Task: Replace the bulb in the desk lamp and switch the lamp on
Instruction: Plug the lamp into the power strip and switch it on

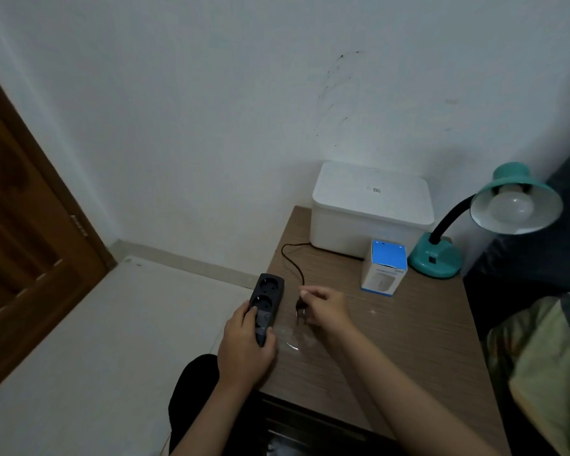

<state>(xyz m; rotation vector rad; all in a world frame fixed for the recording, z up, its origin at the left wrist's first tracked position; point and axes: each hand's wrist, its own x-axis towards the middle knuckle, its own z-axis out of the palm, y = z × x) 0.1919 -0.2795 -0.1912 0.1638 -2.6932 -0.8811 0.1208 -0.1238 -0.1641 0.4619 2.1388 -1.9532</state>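
Teal desk lamp [436, 258] on surface's far right, bulb [511, 205] seated; left hand [244, 350] clamps power strip [266, 302], right hand [326, 307] pinches plug [299, 307] — next, line pins into socket.

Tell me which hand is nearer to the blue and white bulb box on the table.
Right. The right hand holds the plug on the table, a short way below-left of the bulb box. The left hand grips the power strip at the table's left edge, farther off.

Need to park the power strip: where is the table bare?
Bare table: the near right stretch, in front of the bulb box and lamp base. Crowded: back edge with white container; cord crosses the left side.
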